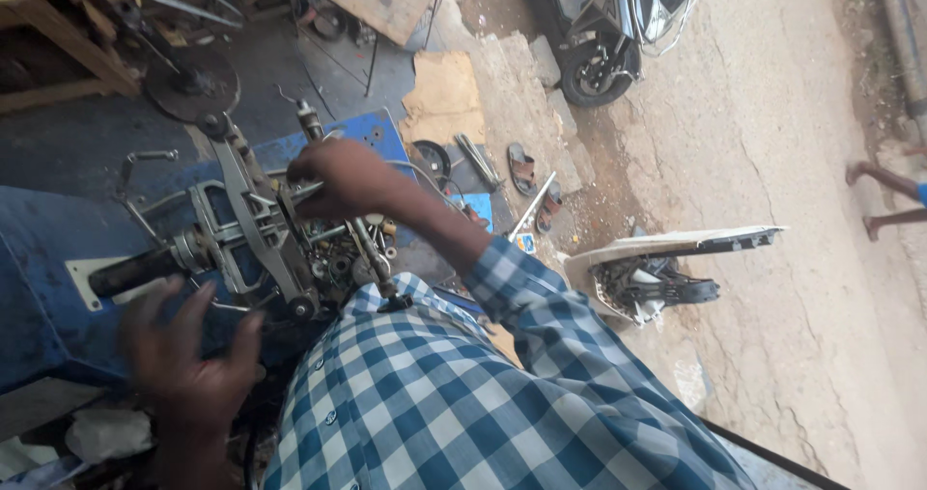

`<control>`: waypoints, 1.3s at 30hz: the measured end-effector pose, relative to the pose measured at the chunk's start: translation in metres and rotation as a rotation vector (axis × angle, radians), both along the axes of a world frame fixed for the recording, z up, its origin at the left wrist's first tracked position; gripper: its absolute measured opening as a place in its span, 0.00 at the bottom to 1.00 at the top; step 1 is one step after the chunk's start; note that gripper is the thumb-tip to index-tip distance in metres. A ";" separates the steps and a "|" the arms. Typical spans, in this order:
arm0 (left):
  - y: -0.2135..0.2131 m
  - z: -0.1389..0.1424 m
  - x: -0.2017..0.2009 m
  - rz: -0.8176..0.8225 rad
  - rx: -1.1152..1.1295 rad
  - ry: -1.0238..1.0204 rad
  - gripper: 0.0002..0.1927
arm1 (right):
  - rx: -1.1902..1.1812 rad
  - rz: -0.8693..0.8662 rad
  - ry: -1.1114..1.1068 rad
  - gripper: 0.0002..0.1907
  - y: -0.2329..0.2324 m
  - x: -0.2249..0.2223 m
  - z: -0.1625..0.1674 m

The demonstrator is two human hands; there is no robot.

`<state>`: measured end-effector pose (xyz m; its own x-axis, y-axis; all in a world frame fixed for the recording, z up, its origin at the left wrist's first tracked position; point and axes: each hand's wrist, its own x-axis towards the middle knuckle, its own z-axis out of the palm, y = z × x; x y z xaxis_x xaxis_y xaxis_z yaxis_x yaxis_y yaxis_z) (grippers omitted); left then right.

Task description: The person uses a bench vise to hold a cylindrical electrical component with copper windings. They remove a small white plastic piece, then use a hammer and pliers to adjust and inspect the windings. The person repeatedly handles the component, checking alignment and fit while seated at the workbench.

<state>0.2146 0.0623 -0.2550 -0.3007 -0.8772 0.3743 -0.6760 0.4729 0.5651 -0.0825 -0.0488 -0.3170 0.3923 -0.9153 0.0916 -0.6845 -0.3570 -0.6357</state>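
Observation:
A stripped scooter handlebar assembly (pixel 256 224) of bare metal brackets, cables and bolts sits above blue body panels (pixel 43 249). Its black handle grip (pixel 130 270) sticks out to the left. My right hand (pixel 338 176) reaches in from a checked sleeve and is closed around a thin metal rod (pixel 304 189) at the centre of the assembly. My left hand (pixel 188 350) is blurred, with its fingers spread, just below the handle grip. It holds nothing, and I cannot tell whether it touches the panel.
A black scooter (pixel 618 27) is parked at the top. Two sandals (pixel 522 168) lie on the ground beside a cardboard sheet (pixel 444 94). A detached white scooter panel (pixel 676 244) lies to the right. Another person's feet (pixel 874 176) are at the far right edge.

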 end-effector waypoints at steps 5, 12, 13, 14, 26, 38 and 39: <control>-0.071 -0.014 -0.043 -0.102 -0.052 -0.211 0.33 | 0.131 0.012 0.526 0.04 -0.002 0.045 0.019; -0.072 -0.032 -0.067 -0.210 0.207 -0.566 0.34 | 0.037 0.034 0.391 0.08 0.018 0.028 0.007; -0.066 -0.031 -0.069 -0.196 0.219 -0.649 0.34 | 0.027 0.046 0.305 0.10 0.021 0.022 0.008; -0.061 -0.030 -0.071 -0.203 0.227 -0.656 0.31 | 0.020 0.059 0.218 0.11 0.024 0.017 0.010; -0.044 -0.042 -0.072 -0.175 0.098 -0.272 0.10 | 0.030 0.069 0.071 0.14 0.040 0.012 0.015; -0.050 -0.039 -0.072 -0.056 -0.116 -0.339 0.12 | 0.102 0.027 0.184 0.13 0.034 0.020 0.006; -0.050 -0.038 -0.071 -0.060 -0.110 -0.327 0.11 | 0.119 0.032 0.114 0.14 0.035 0.013 0.006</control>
